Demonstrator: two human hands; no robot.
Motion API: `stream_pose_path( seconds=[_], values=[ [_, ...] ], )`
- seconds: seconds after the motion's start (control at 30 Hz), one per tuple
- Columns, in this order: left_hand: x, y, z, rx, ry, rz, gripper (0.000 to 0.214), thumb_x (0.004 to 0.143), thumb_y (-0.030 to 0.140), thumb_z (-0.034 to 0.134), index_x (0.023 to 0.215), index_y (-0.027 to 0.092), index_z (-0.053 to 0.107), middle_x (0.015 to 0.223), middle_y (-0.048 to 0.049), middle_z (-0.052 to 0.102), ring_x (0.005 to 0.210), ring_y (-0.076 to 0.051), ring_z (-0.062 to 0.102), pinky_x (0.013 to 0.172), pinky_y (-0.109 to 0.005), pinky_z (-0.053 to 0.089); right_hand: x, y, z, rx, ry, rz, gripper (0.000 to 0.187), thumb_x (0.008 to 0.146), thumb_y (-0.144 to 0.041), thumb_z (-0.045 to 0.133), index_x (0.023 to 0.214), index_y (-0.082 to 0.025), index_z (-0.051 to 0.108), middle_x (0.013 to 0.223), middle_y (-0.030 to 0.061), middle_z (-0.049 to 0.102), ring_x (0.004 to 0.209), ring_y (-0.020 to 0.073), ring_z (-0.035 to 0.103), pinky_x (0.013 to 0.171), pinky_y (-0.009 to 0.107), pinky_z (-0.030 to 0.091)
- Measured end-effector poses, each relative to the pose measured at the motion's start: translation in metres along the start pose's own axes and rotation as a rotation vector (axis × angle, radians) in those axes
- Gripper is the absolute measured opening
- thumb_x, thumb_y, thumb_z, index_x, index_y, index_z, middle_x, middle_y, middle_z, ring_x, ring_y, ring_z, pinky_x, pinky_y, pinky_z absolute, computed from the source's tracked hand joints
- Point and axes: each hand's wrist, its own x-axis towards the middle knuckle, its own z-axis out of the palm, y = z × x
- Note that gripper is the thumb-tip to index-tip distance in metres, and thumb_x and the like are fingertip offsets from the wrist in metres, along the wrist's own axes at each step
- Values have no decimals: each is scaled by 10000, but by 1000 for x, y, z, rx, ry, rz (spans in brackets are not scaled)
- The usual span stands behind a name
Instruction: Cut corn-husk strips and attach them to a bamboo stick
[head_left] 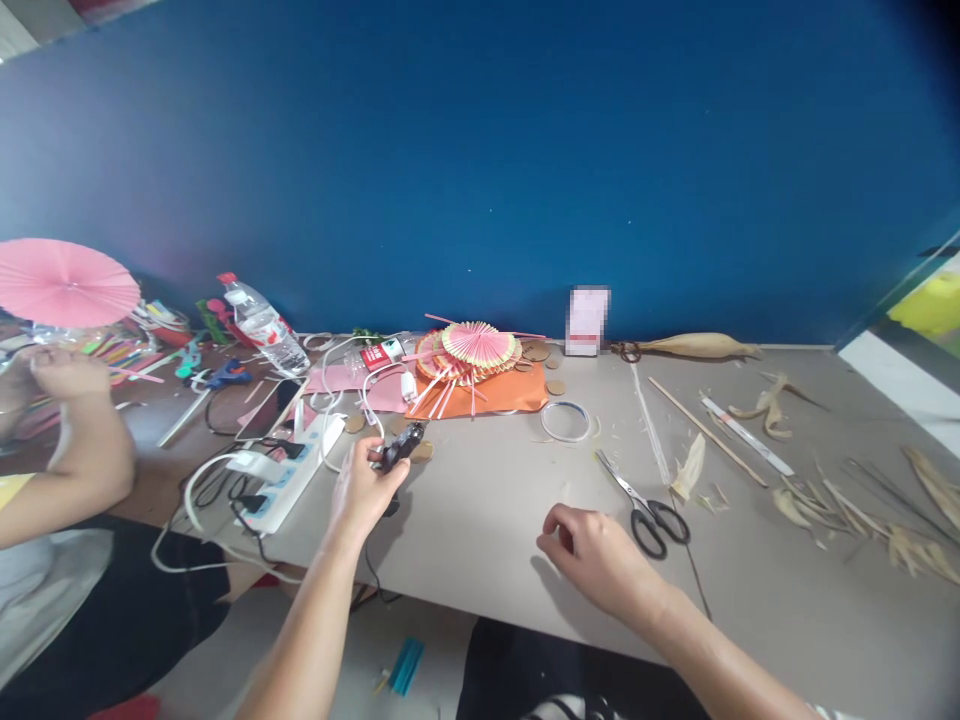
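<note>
My left hand (365,487) is closed around a black glue gun (403,447), held low over the table beside a white power strip (296,475). A dark cord hangs below that hand. Over the table's front part, my right hand (589,553) has its fingers curled together; whether anything tiny is between the fingertips I cannot make out. Scissors with black handles (646,512) lie with their blades parted just beyond my right hand. Pink-and-yellow pleated paper fans (480,345) rest on orange paper (517,390) at the back. A clear ring (566,421) lies in front of them.
Dried husks (892,520), a thin stick (709,430) and a white strip (746,435) lie on the right. Bottles (262,325) and tangled cables stand left. A person's arm (82,430) is at far left, near a pink paper fan (67,283). A blue wall (480,150) closes the back.
</note>
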Motion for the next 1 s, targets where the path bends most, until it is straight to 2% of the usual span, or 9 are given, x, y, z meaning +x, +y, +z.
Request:
stream_pose_path(
  seconds=[0.1,0.23,0.3,0.37,0.47,0.57,0.7,0.83,1.0],
  values=[
    [-6,-8,3,92,-4,-14,434,614,445,524,982,227,456,887,-36,547,813,-212,551,681,-319,418,1,0,6,-23,-23,-24,143,762,-266,431,740,-199,555,637,2,598,591,120,533,550,203,335],
    [-11,-14,8,120,-3,-42,404,627,427,516,972,230,445,894,-43,543,884,-227,535,716,-325,414,3,0,12,-48,-6,-62,136,782,-251,412,785,-198,537,669,1,595,613,126,536,580,219,366],
    [-12,-15,10,115,2,-43,405,626,429,517,971,231,441,892,-39,543,885,-224,536,714,-321,419,9,-11,19,-82,12,-179,150,797,-226,393,828,-187,534,765,27,604,701,143,543,650,243,388],
    [-12,-15,10,134,11,-39,407,629,434,513,976,236,437,910,-42,540,876,-224,539,706,-325,424,21,-31,30,-145,2,-387,169,787,-211,414,885,-159,542,909,79,593,862,182,512,774,286,378],
    [-11,-14,9,184,28,-42,410,640,437,502,989,235,427,950,-56,534,865,-231,543,707,-337,426,47,-66,55,-219,22,-584,317,763,-278,466,1043,-131,493,1225,134,436,1047,253,396,831,382,357],
    [-9,-16,6,199,40,-61,409,645,440,499,990,234,421,969,-64,533,872,-236,544,721,-340,425,75,-92,81,-282,15,-587,375,780,-296,441,1092,-90,465,1304,166,337,1106,275,334,857,433,329],
    [-7,-18,1,199,26,-63,408,647,442,501,986,230,420,962,-69,534,890,-238,542,729,-338,426,99,-101,99,-331,66,-529,445,779,-359,436,1089,-43,469,1285,211,341,1106,299,329,858,454,314],
    [-7,-17,4,213,5,-28,412,657,440,493,999,223,416,964,-75,524,876,-231,544,718,-334,428,101,-93,102,-350,114,-478,467,775,-400,427,1071,-43,481,1265,222,365,1096,305,335,847,468,312],
    [-9,-12,19,266,14,4,440,660,446,485,1031,222,409,975,-84,506,813,-237,557,667,-337,436,92,-85,99,-352,145,-431,490,775,-417,418,1109,-61,463,1279,203,358,1109,299,325,860,464,301]
  ],
)
